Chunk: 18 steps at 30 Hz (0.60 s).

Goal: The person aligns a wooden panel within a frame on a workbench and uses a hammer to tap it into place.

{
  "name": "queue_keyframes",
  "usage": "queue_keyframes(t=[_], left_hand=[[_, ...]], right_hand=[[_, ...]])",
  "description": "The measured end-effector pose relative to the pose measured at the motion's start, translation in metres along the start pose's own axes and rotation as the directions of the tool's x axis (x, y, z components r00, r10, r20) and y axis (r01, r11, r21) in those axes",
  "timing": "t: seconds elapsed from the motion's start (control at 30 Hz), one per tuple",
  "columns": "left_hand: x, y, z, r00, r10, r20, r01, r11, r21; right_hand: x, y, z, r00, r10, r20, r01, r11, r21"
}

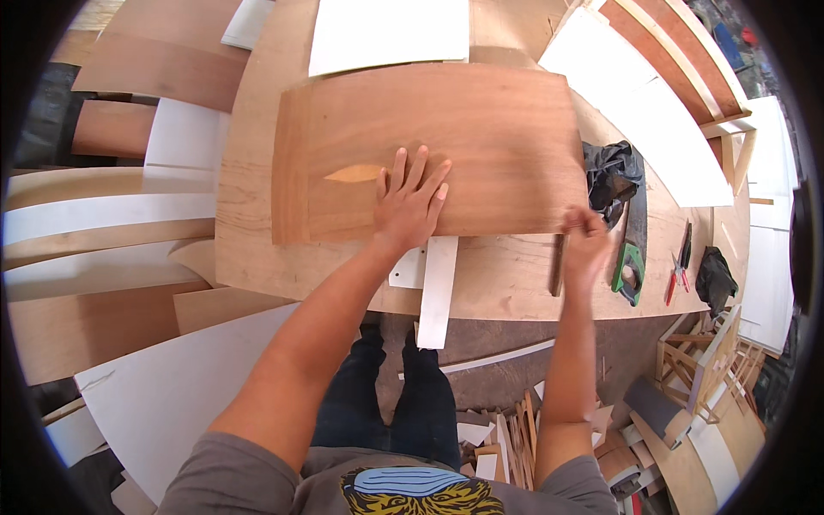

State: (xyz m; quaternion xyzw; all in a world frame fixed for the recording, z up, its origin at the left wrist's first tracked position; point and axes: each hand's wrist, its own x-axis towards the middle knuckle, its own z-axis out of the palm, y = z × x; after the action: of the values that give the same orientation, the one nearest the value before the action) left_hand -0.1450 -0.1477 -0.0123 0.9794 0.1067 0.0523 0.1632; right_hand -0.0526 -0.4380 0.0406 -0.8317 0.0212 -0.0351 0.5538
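A reddish-brown plywood panel point(498, 129) lies on the pale wooden worktable point(249, 206). It has a light leaf-shaped patch point(354, 173) left of its middle. My left hand point(410, 202) rests flat on the panel, fingers spread, just right of that patch. At the panel's near right corner is my right hand point(586, 239), its fingers curled and somewhat blurred. Whatever they may hold is hidden. Just beside that hand, a thin dark strip point(557, 268) lies on the table. Two white strips point(439, 292) stick out from under the panel's near edge.
Right of my right hand lie a green-handled saw point(629, 273), red-handled pliers point(676, 273) and black plastic point(611, 176). White boards point(390, 34) lie at the back. Stacked panels point(103, 232) stand at left. Wood offcuts point(515, 438) litter the floor at lower right.
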Motion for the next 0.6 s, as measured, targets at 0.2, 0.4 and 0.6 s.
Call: queue_keyframes(t=[0.2,0.4,0.6], left_hand=[[0.003,0.001,0.002,0.999,0.016,-0.030,-0.018,0.997,-0.069],[0.002,-0.001,0.007,0.999,0.018,-0.032,-0.020,0.999,-0.048],[0.003,-0.003,0.012,0.999,0.014,-0.039,-0.016,0.998,-0.065]], right_hand=[[-0.081,-0.021,0.085,0.898,-0.276,0.342,0.330,0.938,-0.110],[-0.084,-0.023,0.112,0.807,-0.429,0.406,0.564,0.762,-0.318],[-0.086,-0.026,0.116,0.727,-0.527,0.440,0.681,0.639,-0.359]])
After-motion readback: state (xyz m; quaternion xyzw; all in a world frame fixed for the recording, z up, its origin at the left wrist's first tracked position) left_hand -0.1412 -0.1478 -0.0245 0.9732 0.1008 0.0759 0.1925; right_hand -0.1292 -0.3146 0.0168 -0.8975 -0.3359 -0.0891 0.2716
